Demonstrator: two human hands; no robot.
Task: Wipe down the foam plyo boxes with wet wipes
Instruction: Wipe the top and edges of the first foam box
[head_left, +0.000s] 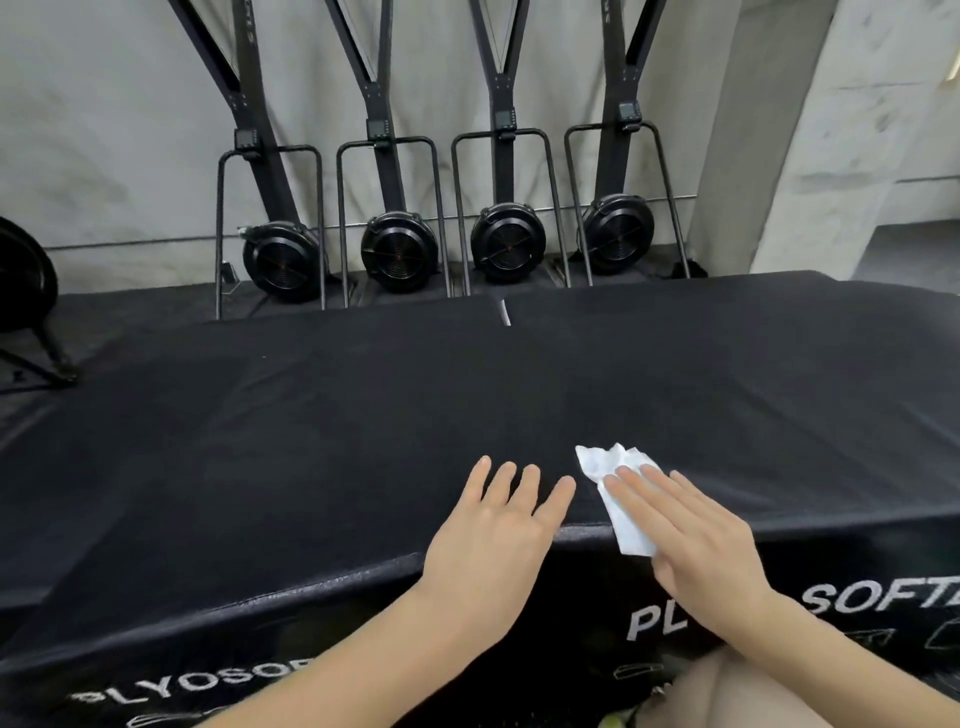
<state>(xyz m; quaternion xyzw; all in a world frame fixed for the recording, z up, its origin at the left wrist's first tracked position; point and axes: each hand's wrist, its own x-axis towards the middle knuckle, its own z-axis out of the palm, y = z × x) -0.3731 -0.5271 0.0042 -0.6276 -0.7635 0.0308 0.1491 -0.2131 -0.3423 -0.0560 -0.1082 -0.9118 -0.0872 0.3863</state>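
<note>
The right hand (696, 535) pressed flat, fingers straight, on the wet wipe (618, 499). Just beside it, the left hand (498, 535) lay open on the foam plyo box (311, 415)

Two black foam plyo boxes (311, 415) stand side by side w/ white lettering in front, a crumpled white wet wipe (613, 473) lying on the top near front edge.

Two bare forearms, no sleeves in view. Left hand (488, 556) and right hand (696, 540) bare too: no gloves, rings, watch or wristbands. Short, unpainted nails on the fingers (519, 488). Well behind the fingers, at the bottom edge, a patch of light beige cloth (748, 696), seemingly trousers over a knee; cut and detail too cropped to tell.
</note>
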